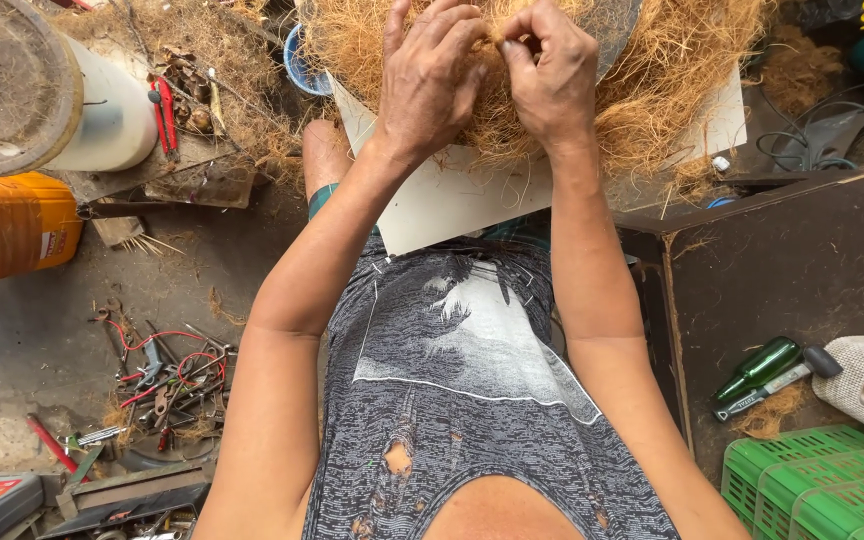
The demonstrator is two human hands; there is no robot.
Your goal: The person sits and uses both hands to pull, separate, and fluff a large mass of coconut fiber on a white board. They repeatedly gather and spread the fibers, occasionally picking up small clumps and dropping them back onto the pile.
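Left hand (pixel 430 85) and right hand (pixel 550 75) are both pinched shut on strands of the coir fibre mound (pixel 652 90), which lies on a pale board (pixel 452 200) across the lap. Risk: a hard tug may snap strands or drag loose fibre off the board edge.

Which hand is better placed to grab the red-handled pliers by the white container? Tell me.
Left. The left hand works the coconut fibre on the pliers' side; the right hand would have to cross over it. Both are busy pinching fibre.
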